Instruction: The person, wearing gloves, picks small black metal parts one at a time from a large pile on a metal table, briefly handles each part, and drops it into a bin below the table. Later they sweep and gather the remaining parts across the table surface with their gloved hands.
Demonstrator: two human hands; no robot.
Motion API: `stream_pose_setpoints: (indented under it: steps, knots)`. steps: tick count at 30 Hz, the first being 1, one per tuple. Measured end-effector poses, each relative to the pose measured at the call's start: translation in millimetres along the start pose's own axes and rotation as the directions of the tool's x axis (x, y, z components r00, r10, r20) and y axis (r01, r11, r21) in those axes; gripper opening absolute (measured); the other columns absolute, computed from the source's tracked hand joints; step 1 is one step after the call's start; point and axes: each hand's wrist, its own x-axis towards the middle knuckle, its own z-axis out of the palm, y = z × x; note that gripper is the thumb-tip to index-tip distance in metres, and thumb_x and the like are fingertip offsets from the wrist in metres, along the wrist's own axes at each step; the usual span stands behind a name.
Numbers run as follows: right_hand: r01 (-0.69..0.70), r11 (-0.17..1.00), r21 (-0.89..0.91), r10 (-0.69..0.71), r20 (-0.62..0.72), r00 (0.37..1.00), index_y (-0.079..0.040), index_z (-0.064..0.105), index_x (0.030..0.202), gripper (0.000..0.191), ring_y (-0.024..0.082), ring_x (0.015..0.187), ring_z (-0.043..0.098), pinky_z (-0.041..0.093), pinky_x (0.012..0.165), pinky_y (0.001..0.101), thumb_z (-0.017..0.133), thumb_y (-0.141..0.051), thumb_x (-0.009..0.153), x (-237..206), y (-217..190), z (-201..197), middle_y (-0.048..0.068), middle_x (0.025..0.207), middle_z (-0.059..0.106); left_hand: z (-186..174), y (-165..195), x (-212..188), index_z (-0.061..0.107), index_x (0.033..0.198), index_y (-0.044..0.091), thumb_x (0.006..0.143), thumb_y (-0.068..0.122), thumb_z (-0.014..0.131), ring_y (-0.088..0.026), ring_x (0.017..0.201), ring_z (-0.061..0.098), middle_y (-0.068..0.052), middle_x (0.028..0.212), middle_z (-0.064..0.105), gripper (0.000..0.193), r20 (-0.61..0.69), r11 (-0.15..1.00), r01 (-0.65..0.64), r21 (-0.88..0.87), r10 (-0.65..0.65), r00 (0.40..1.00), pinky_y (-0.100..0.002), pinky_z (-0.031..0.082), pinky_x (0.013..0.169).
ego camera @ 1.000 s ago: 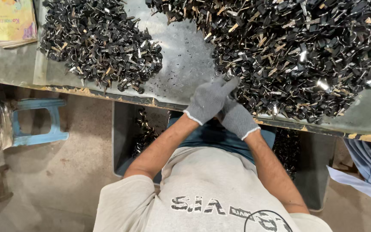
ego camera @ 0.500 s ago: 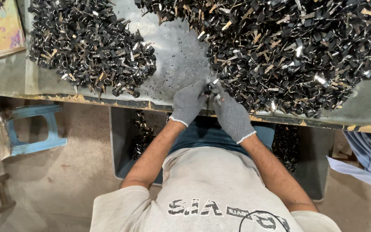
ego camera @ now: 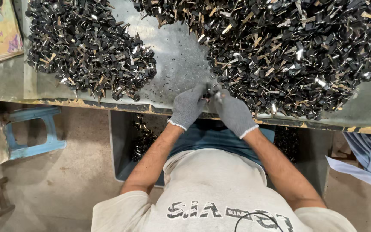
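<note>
Two grey-gloved hands meet at the near edge of a grey metal surface (ego camera: 177,60). The left hand (ego camera: 188,106) and right hand (ego camera: 232,112) pinch one small black part (ego camera: 208,93) between them, largely hidden. A big pile of black-and-metal pieces (ego camera: 288,51) crowds the right; a smaller pile (ego camera: 89,47) lies left.

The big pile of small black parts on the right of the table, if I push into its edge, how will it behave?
The big pile would likely slump and scatter, not slide as one: it is loose small pieces, with specks already strewn on the table. Pieces look rigid, some metallic, so probably stiff and fairly heavy together. Those near the table's edge by the right hand might drop off.
</note>
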Motion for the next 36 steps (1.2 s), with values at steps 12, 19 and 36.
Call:
stream_pose_setpoints:
  steps: [12, 19, 36]
  knots:
    - [0.284, 0.955, 0.083, -0.285, 0.003, 0.959, -0.002, 0.059, 0.126, 0.033, 0.044, 0.082, 0.071, 0.057, 0.073, 0.0545, 0.062, -0.024, 0.101, 6, 6, 9, 0.025, 0.091, 0.073, -2, 9, -7, 0.066, 0.114, 0.012, 0.085, 0.007, 0.067, -0.035, 0.083, 0.069, -0.012, 0.092, 0.068, 0.029, -0.047, 1.0, -0.003, -0.01, 0.002, 0.999, -0.047, 0.055, 0.072]
    - [0.204, 0.978, -0.044, -0.208, -0.169, 0.963, -0.004, 0.053, 0.13, 0.04, 0.043, 0.075, 0.071, 0.057, 0.065, 0.053, 0.061, -0.027, 0.098, -3, 5, 13, 0.026, 0.084, 0.071, -2, 4, -6, 0.072, 0.107, 0.013, 0.084, 0.014, 0.069, -0.035, 0.088, 0.07, -0.011, 0.099, 0.072, 0.023, -0.013, 0.999, 0.046, 0.012, -0.046, 0.999, -0.046, 0.056, 0.076]
    - [0.128, 0.932, -0.339, -0.219, -0.247, 0.944, 0.0, 0.049, 0.141, 0.048, 0.037, 0.065, 0.073, 0.06, 0.051, 0.0458, 0.055, -0.01, 0.094, -15, -10, 18, 0.023, 0.096, 0.069, -5, 1, -1, 0.066, 0.119, 0.01, 0.082, 0.007, 0.065, -0.037, 0.083, 0.068, -0.015, 0.092, 0.069, 0.038, -0.048, 0.998, -0.001, -0.057, -0.001, 0.999, -0.049, 0.054, 0.071]
